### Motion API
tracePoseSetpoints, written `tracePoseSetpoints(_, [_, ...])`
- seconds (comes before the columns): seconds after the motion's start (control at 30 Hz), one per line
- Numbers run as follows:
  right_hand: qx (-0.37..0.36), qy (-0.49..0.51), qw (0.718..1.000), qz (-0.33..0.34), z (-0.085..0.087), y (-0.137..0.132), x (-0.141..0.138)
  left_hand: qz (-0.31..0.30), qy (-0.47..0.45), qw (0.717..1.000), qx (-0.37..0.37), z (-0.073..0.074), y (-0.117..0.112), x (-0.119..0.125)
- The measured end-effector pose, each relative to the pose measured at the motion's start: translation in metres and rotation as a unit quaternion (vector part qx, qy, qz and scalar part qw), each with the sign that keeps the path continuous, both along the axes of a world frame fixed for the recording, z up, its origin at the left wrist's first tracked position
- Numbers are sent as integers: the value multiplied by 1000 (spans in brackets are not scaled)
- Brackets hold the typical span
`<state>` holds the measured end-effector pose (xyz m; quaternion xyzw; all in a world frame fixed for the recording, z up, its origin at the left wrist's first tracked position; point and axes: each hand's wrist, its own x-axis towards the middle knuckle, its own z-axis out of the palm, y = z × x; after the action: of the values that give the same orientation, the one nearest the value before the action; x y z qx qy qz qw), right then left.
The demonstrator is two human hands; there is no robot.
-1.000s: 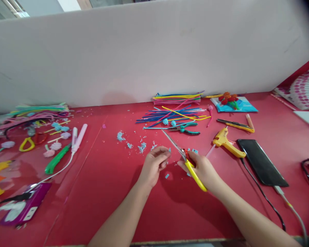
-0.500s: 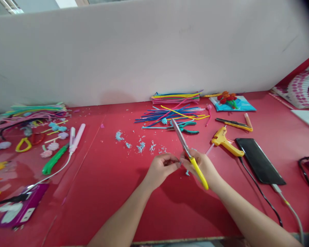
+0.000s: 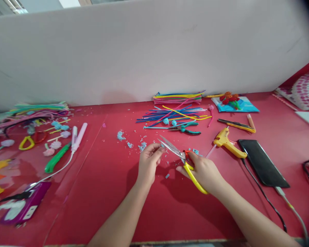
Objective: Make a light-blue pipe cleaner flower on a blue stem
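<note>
My right hand (image 3: 202, 169) grips yellow-handled scissors (image 3: 181, 157), blades pointing left toward my left hand. My left hand (image 3: 148, 160) is pinched closed on a small light-blue piece right at the blade tips; the piece is too small to name. Light-blue fuzzy scraps (image 3: 141, 146) lie on the red table (image 3: 105, 192) just beyond both hands.
Coloured pipe cleaners (image 3: 175, 113) and green pliers (image 3: 186, 127) lie behind. A yellow glue gun (image 3: 225, 141), black phone (image 3: 262, 161), and utility knife (image 3: 235, 125) sit right. At left are a pink iron (image 3: 78, 137), green cutter (image 3: 56, 158), pom-poms and more pipe cleaners. A white partition stands behind.
The scissors swung from pointing up-and-away to lying low, pointing left. My left hand moved slightly left and farther away, meeting the blade tips.
</note>
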<state>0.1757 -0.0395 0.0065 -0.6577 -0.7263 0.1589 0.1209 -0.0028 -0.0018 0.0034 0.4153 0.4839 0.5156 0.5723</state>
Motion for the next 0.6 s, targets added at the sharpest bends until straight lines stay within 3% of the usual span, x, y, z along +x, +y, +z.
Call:
tracePoseSetpoints(0.2, [-35,-33,999,17,-3,-4,-4,10,-31,999,10,2,-2,-1])
tracePoseSetpoints(0.6, [-7,-50,999,19,-10,-4,-3,17,-48,999,14,5,-3,0])
